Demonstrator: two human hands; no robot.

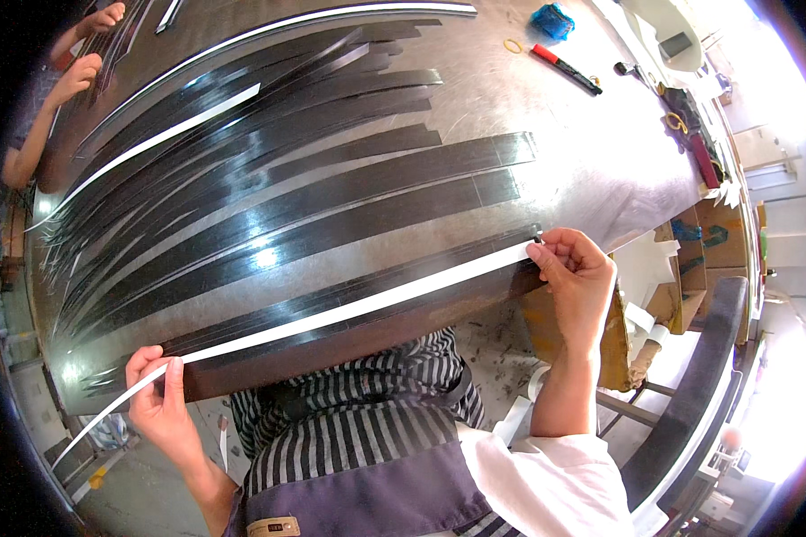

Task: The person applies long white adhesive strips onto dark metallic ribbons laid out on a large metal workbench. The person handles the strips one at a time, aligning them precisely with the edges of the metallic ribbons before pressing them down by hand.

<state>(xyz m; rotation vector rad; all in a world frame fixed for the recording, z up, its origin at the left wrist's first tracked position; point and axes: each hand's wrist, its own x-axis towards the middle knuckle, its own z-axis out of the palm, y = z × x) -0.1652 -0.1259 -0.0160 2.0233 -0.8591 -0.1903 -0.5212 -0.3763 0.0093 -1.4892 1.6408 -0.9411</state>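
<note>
A long, narrow white strip [358,309] runs along the near edge of the dark table, held at two places. My right hand [578,277] pinches its right end between thumb and fingers at the table's front edge. Further left, my left hand [163,394] is closed on the strip, thumb against fingers. Beyond that hand the strip's tail curves down past the table edge. Just behind the white strip lie dark strips [421,259] near the front edge. Several wide, glossy black strips [331,199] are spread across the tabletop beyond both hands.
Another white strip [170,134] lies on the black strips at the far left. A red and black marker [566,69], a yellow ring [512,46] and a blue bundle [553,21] rest at the back right. A cardboard box [721,234] stands right of the table. Another person's hand [76,78] shows at upper left.
</note>
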